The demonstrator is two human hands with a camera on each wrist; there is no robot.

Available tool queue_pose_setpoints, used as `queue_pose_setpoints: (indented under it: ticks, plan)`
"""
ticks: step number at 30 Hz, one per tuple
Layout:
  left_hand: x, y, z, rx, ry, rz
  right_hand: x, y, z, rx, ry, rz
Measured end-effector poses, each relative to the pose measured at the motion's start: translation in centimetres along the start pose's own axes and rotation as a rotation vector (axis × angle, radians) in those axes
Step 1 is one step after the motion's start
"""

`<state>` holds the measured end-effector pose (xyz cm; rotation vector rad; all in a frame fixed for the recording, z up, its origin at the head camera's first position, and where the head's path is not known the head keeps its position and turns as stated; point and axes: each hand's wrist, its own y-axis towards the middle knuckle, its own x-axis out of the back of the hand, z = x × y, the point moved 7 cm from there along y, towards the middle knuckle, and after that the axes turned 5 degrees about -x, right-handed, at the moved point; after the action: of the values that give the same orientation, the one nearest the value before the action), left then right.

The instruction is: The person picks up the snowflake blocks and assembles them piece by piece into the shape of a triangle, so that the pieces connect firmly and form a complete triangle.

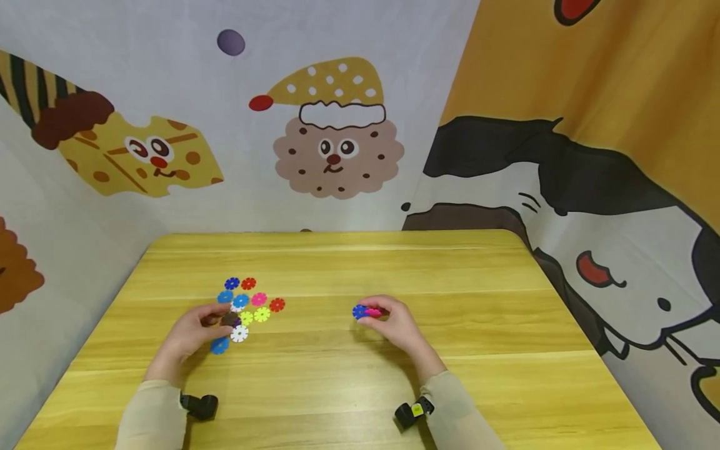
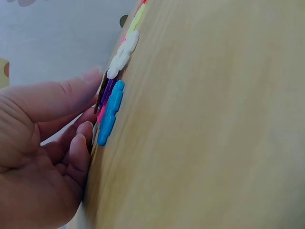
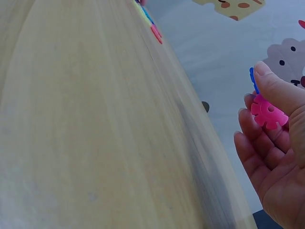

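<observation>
My right hand (image 1: 398, 323) pinches a blue notched plastic disc (image 1: 359, 312) with a pink notched disc (image 3: 268, 110) slotted to it at an angle. Both are held above the table, thumb on one side and fingertips on the other. At the left, my left hand (image 1: 191, 332) has its thumb and fingers around a brown notched disc (image 1: 230, 319) at the edge of a loose pile. A purple disc (image 2: 109, 90) lies under the brown one. Close to the thumb are a white disc (image 1: 239, 334) and a light blue disc (image 2: 111, 113).
More notched discs spread beyond the left hand: a dark blue disc (image 1: 232, 284), a pink disc (image 1: 259, 299), a yellow disc (image 1: 262, 314) and a red disc (image 1: 277, 305). The wooden table (image 1: 315, 375) reaches back to a cartoon-printed cloth (image 1: 247, 206).
</observation>
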<state>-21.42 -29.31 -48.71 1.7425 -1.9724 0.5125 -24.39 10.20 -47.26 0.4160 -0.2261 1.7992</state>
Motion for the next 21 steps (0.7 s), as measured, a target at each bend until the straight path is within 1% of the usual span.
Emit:
queue_pose_setpoints:
  ticks: [5, 12, 17, 21]
  plan:
    - [0.13, -0.05, 0.29, 0.012, 0.010, -0.026, 0.01, 0.08, -0.12, -0.008, 0.002, 0.013]
    - [0.19, -0.16, 0.37, 0.012, 0.025, -0.038, -0.01, 0.02, 0.22, 0.032, -0.005, 0.011]
    - [0.11, -0.20, 0.27, 0.007, 0.038, -0.063, -0.22, 0.04, 0.18, 0.028, -0.003, 0.014]
    - [0.06, -0.23, 0.27, 0.007, 0.056, -0.072, -0.26, -0.07, 0.36, 0.040, 0.001, 0.016]
